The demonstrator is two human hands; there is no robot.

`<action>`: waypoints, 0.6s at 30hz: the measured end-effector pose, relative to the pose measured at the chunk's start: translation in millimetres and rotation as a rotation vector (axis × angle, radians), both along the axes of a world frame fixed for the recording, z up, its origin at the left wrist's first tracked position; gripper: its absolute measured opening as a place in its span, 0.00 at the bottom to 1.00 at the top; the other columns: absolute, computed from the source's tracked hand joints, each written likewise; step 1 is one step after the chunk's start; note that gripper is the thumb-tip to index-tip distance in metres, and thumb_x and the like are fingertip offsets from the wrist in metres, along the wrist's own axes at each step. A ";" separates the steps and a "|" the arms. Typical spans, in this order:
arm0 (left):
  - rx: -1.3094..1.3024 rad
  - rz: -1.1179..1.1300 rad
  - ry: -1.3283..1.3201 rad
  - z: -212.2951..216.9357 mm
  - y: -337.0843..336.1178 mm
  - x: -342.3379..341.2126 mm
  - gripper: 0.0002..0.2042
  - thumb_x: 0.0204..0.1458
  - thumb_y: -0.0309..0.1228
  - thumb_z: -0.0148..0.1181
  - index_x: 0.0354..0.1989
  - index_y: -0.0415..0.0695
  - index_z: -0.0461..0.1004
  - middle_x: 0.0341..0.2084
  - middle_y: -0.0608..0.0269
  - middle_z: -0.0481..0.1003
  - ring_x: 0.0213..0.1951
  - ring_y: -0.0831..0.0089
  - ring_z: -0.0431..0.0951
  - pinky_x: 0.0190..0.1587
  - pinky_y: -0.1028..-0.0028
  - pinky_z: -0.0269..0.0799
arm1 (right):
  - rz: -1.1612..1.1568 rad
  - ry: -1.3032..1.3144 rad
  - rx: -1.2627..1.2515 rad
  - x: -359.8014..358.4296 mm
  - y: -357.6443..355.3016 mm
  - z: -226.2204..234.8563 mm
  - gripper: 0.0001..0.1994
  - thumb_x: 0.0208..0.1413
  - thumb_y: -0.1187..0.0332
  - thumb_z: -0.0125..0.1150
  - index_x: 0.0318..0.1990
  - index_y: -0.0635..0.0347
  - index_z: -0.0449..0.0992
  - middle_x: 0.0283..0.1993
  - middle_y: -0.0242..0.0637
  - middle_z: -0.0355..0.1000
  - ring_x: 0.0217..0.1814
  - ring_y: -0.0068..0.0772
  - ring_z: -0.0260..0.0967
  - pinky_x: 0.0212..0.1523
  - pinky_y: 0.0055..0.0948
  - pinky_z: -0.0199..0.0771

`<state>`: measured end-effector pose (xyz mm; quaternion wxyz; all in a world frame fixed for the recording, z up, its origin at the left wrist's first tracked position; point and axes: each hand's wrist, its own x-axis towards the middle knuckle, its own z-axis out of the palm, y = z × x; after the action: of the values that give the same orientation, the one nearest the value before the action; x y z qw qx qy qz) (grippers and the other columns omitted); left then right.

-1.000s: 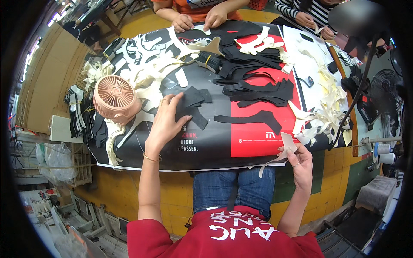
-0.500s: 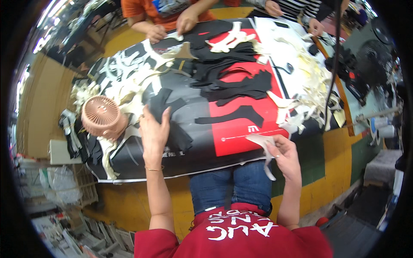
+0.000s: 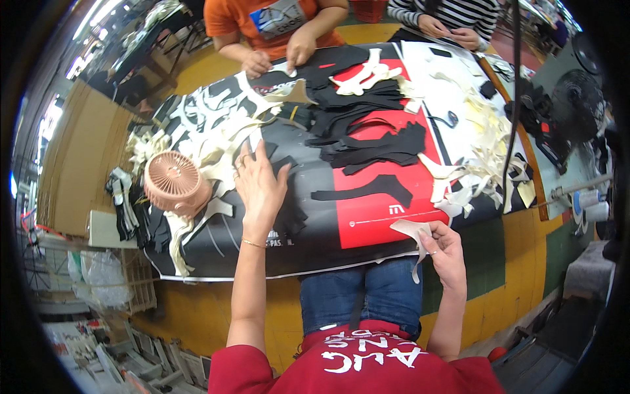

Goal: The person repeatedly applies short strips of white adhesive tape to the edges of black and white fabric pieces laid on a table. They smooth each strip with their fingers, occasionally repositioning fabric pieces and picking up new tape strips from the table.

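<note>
Tabletop [image 3: 315, 255]; pink fan [image 3: 176, 182] beside cream pieces [image 3: 213, 131]; splayed left hand [image 3: 260, 185] over black pieces [image 3: 293, 215]; right hand [image 3: 444, 251] in pinch on pale strip [image 3: 411, 228]

- On the red shirt [image 3: 357, 374], at the near side, there are big white letters [image 3: 371, 351] in several rows, with a handwritten look.
- On the red panel [image 3: 377, 240] of the surface [image 3: 315, 259], there is a white logo [image 3: 396, 210], and nearer than it one line of tiny white print [image 3: 380, 222], too small for reading.
- On the dark part, left of this panel, white lettering [image 3: 280, 243] is partly covered.
- On the orange shirt [image 3: 226, 20], at the far side, a blue and white print [image 3: 279, 18] carries dark letters.
</note>
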<state>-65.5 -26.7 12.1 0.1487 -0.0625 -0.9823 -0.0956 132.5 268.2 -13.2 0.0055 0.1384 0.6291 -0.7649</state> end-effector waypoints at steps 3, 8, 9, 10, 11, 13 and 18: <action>0.285 -0.502 0.058 9.6 43.2 -15.1 0.27 0.51 0.36 0.67 0.58 0.39 0.70 0.55 0.46 0.72 0.59 0.49 0.70 0.62 0.57 0.65 | -0.009 -0.028 0.034 2.2 1.8 1.1 0.06 0.64 0.73 0.59 0.44 0.66 0.77 0.35 0.27 0.76 0.35 0.13 0.69 0.38 0.17 0.68; 0.242 -0.969 -0.466 4.2 155.8 -57.8 0.41 0.44 0.36 0.69 0.68 0.39 0.57 0.57 0.37 0.68 0.62 0.47 0.67 0.66 0.59 0.61 | -0.033 0.003 0.030 7.3 4.1 4.4 0.06 0.64 0.73 0.59 0.44 0.66 0.77 0.34 0.27 0.75 0.35 0.14 0.69 0.37 0.17 0.69; 0.148 -0.945 -0.585 3.6 172.2 -65.2 0.43 0.42 0.37 0.70 0.67 0.36 0.56 0.56 0.34 0.68 0.62 0.46 0.66 0.67 0.58 0.61 | -0.039 0.016 0.016 9.8 5.3 5.5 0.06 0.64 0.73 0.59 0.44 0.66 0.77 0.34 0.27 0.75 0.35 0.14 0.69 0.37 0.18 0.69; 0.093 -0.943 -0.543 1.5 182.7 -66.9 0.42 0.39 0.34 0.71 0.64 0.33 0.58 0.56 0.30 0.66 0.62 0.42 0.65 0.65 0.57 0.63 | -0.056 0.009 0.005 12.9 6.5 6.6 0.06 0.64 0.73 0.59 0.43 0.67 0.77 0.34 0.28 0.75 0.35 0.14 0.69 0.37 0.18 0.68; 0.001 -0.908 -0.555 0.0 190.4 -68.7 0.41 0.36 0.31 0.73 0.61 0.30 0.59 0.56 0.26 0.64 0.63 0.38 0.63 0.64 0.55 0.65 | -0.072 0.001 0.016 15.9 8.6 7.4 0.06 0.64 0.73 0.59 0.43 0.66 0.77 0.35 0.28 0.76 0.35 0.14 0.69 0.38 0.18 0.68; 0.068 -0.846 -0.471 -3.9 194.7 -65.4 0.41 0.32 0.29 0.75 0.56 0.29 0.60 0.53 0.23 0.63 0.62 0.32 0.61 0.63 0.54 0.66 | -0.101 -0.013 -0.007 20.5 11.6 6.9 0.06 0.63 0.72 0.60 0.42 0.65 0.77 0.36 0.29 0.76 0.36 0.14 0.69 0.41 0.19 0.68; 0.186 -0.679 -0.297 -17.9 180.4 -46.7 0.43 0.28 0.30 0.83 0.52 0.29 0.59 0.48 0.23 0.64 0.59 0.30 0.62 0.58 0.51 0.69 | -0.121 -0.035 0.004 25.3 19.0 0.5 0.06 0.63 0.71 0.61 0.42 0.65 0.77 0.36 0.28 0.76 0.36 0.14 0.69 0.41 0.18 0.68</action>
<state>-112.1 153.6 -5.8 -0.0302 -0.3560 -0.9036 -0.2364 157.8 287.2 -12.7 -0.0299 0.1895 0.6210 -0.7600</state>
